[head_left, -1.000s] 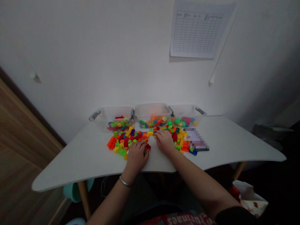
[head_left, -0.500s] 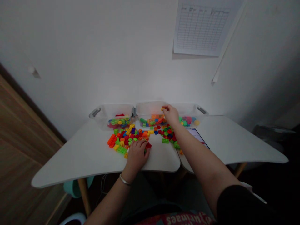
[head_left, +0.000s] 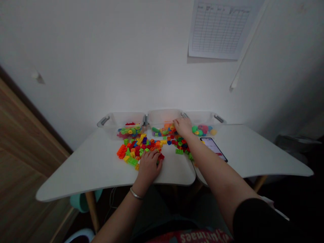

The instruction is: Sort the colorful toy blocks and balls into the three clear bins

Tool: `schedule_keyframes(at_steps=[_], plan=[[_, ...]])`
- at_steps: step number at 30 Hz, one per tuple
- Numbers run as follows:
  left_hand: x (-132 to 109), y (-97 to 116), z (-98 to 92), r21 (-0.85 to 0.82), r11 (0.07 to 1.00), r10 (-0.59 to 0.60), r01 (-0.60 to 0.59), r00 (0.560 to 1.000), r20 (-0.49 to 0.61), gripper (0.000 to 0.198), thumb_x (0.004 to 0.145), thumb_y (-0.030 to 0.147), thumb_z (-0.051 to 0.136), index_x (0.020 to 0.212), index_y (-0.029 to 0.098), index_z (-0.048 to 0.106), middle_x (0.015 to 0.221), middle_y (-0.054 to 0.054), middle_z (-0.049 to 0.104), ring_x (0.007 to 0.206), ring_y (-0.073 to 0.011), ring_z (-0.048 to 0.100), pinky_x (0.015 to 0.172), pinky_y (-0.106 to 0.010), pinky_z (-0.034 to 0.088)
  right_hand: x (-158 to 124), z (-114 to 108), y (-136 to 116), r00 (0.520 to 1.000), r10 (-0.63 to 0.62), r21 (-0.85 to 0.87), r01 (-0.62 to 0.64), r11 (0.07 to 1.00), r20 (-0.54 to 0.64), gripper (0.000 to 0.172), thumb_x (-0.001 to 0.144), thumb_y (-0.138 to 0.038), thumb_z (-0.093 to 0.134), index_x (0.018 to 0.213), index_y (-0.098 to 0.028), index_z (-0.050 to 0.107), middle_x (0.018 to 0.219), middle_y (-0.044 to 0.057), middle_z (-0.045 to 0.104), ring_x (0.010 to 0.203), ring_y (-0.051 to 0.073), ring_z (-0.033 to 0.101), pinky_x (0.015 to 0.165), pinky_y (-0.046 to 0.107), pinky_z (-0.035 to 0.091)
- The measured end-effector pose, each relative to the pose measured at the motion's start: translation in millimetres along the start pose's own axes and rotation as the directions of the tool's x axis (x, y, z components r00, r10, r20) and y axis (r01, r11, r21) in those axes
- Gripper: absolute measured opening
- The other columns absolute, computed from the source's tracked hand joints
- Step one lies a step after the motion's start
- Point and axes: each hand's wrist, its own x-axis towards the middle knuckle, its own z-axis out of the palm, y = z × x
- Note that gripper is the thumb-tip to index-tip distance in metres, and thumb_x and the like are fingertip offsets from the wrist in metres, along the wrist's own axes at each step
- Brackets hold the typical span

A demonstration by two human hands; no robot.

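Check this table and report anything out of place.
The loose plastic building bricks stand out: they lie spilled in a mixed-colour spread across the white table, in front of the middle clear plastic bin rather than inside it. A smartphone also lies just right of them.

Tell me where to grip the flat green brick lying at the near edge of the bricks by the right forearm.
Pinch the green brick by its two long sides, coming straight down from above. It lies flat and elongated at the near edge of the pile of bricks, with bare table on its near side. Keep clear of the right forearm, close on its right.
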Motion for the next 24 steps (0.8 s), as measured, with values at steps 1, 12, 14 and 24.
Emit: schedule_keyframes(at_steps=[1,12,14,24], plan=[[0,0,0.0,-0.002,1.0,0.0,0.0,1.0,0.001,0.024,0.087,0.028,0.056,0.107,0.02,0.068,0.114,-0.008,0.069,0.104,-0.0266,0.06,0.099,-0.048,0.043,2,1,3,1.0,-0.01,0.04,0.01,0.999,0.006,0.04,0.098,-0.03,0.037,0.101,-0.014,0.074,0.104,0.013,0.072,0.103,0.025,0.061,0.1,0.042,0.037],[0,-1,1.5,0.025,0.999,0.021,-0.021,1.0,0.005,0.025,0.088,0.029,0.054,0.107,0.019,0.067,0.114,-0.009,0.069,0.103,-0.0266,0.06,0.1,-0.049,0.042,-67,-1,-4,0.925,-0.089,0.341,0.224,0.913,-0.37,0.029,0.09,-0.021,0.042,0.105,-0.017,0.067,0.11,0.009,0.069,0.106,0.023,0.057,0.098,0.038,0.041],[0,-1,1.2,0.026,0.999,0.023,-0.023,1.0,0.001,0.026,0.089,0.029,0.053,0.108,0.019,0.067,0.114,-0.009,0.069,0.103,-0.0265,0.06,0.1,-0.049,0.042,-90,7,-16,0.94,-0.182,0.306,0.271,0.913,-0.288,0.028,0.089,-0.019,0.045,0.107,-0.018,0.067,0.112,0.009,0.068,0.107,0.021,0.057,0.099,0.036,0.041],[2,2,-2.6,0.041,0.999,0.02,-0.02,1.0,0.017,0.025,0.088,0.029,0.053,0.106,0.019,0.068,0.114,-0.009,0.069,0.103,-0.0277,0.061,0.098,-0.049,0.044,-123,45,-26,0.983,-0.179,0.062,0.18,0.982,-0.032,0.052,0.08,-0.017,0.052,0.13,-0.008,0.057,0.136,0.014,0.057,0.129,0.03,0.043,0.116,0.046,0.021]])
